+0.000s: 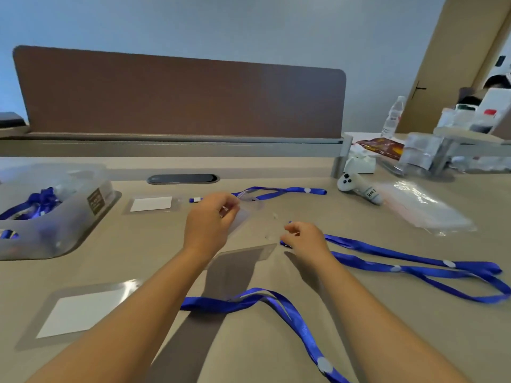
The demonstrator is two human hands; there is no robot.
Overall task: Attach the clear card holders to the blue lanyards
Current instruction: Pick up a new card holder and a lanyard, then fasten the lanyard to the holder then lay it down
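My left hand (208, 222) is raised over the middle of the desk and pinches the top edge of a clear card holder (241, 219) that hangs tilted from its fingers. To its right, my right hand (304, 239) rests low on the desk with fingers closed on the clip end of a blue lanyard (414, 265) that loops away to the right. A second blue lanyard (279, 191) lies behind the hands. A third blue lanyard (290, 310) runs across the near desk. Another clear holder (249, 252) lies flat between my wrists.
Two holders with white cards lie at left: near holder (80, 313), far holder (151, 203). A clear bin (52, 217) of lanyards sits far left. A bag of holders (425, 210) and a white controller (359, 187) are at right. A brown divider (182, 98) closes the back.
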